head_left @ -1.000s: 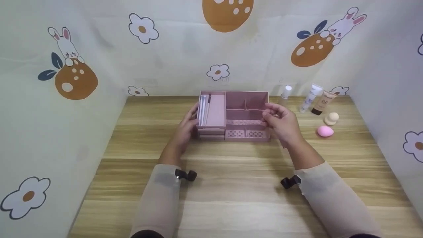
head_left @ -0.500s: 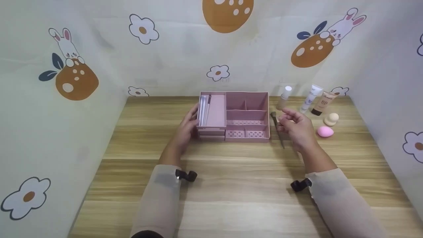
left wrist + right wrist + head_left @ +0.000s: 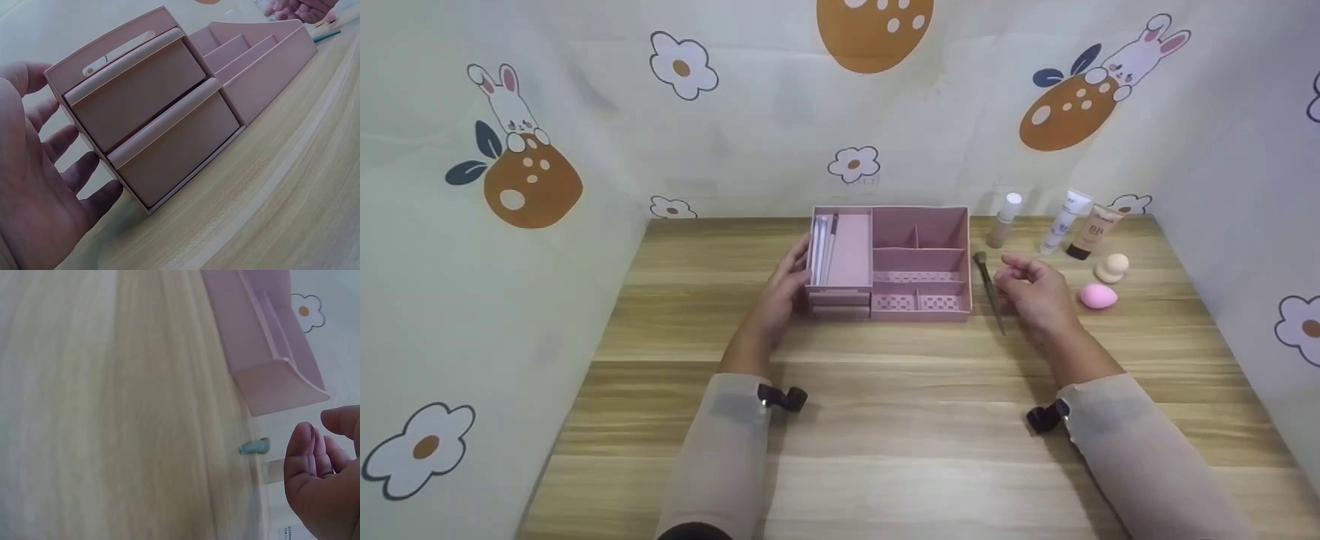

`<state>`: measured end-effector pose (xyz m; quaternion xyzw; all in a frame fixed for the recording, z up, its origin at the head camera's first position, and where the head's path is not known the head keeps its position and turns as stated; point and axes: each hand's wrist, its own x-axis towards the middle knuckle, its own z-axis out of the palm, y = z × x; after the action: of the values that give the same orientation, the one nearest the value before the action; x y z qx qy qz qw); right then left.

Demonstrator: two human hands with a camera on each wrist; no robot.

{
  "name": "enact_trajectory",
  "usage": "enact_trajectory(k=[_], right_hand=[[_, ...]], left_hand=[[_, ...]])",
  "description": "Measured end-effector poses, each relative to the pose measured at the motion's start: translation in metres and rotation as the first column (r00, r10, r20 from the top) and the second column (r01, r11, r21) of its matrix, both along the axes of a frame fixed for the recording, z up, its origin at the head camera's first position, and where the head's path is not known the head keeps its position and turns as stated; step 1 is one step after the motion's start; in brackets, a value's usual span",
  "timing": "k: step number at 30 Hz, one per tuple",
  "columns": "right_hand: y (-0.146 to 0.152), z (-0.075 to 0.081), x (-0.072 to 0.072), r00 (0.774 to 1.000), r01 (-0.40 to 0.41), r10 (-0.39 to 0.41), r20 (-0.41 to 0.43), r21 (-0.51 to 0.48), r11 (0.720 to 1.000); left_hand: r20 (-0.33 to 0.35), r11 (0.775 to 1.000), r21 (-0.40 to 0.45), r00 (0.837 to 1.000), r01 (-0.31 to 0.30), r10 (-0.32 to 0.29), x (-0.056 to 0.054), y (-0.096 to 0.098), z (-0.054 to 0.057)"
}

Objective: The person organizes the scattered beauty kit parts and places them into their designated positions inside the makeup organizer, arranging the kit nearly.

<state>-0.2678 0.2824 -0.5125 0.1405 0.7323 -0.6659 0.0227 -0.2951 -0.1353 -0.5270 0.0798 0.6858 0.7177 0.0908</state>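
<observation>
Nearest: wood tabletop (image 3: 847, 457), running up to both your hands. Your left hand (image 3: 780, 296) rests with fingers spread and fairly straight against the organizer's left side wall; contact only, no clasp. Your right hand (image 3: 1041, 296) is relaxed, fingers loosely bent, holding nothing; the right wrist view shows a gap between thumb and fingertips.

Brush (image 3: 991, 296): on the wood between the organizer's right wall and your right hand, apart from both; dark head away from you, handle toward you. Est. light, stiff and liable to roll, bristles soft. Best hold: pinch mid-handle.

Organizer (image 3: 851, 259): pink, upright, centered ahead of you; slim sticks (image 3: 820, 251) lie in its top-left tray. Est. light, stiff plastic, smooth enough to skid if pushed from one side. Best hold: both outer walls, low; avoid thin dividers. Drawers may slide if you tip it.

Right side, farther: pink sponge (image 3: 1099, 296) and cream sponge (image 3: 1111, 268), probably squashy; then tan tube (image 3: 1096, 231), white tube (image 3: 1065, 221) and upright bottle (image 3: 1000, 231).
</observation>
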Motion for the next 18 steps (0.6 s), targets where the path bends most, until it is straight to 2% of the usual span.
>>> enact_trajectory(k=[10,18], right_hand=[[0.0067,-0.0042,-0.0097,0.997,-0.072,0.066,0.046,0.132,0.989],[0.0071,-0.0062,-0.0108,0.989,-0.133,0.113,0.098,0.238,0.962]], left_hand=[[-0.009,0.999,0.041,1.0,0.002,-0.002,-0.0015,0.0009,-0.0006],[-0.003,0.999,0.043,1.0,-0.001,0.001,-0.0008,0.001,-0.0005]])
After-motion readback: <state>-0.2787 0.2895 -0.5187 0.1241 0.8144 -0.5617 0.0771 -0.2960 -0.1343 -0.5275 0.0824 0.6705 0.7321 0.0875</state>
